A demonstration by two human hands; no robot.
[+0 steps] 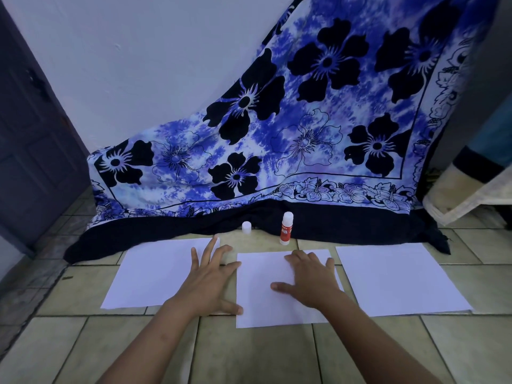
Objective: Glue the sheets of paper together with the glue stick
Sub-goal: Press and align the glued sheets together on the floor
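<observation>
On the tiled floor [249, 353] before you lie three white sheets side by side and apart: the left sheet [149, 273], the middle sheet [263, 300] and the right sheet [396, 278]. Your left hand [210, 278] is spread wide with straight fingers, gripping nothing, its outer fingers over the left sheet's right edge and its thumb at the middle sheet's left edge, while your right hand [310, 278] lies palm down on the middle sheet, fingers relaxed and holding nothing. Beyond the middle sheet the glue stick [286, 230] stands upright against the flowered blue cloth [304, 134], a small white cap [246, 227] standing near it on its left.
</observation>
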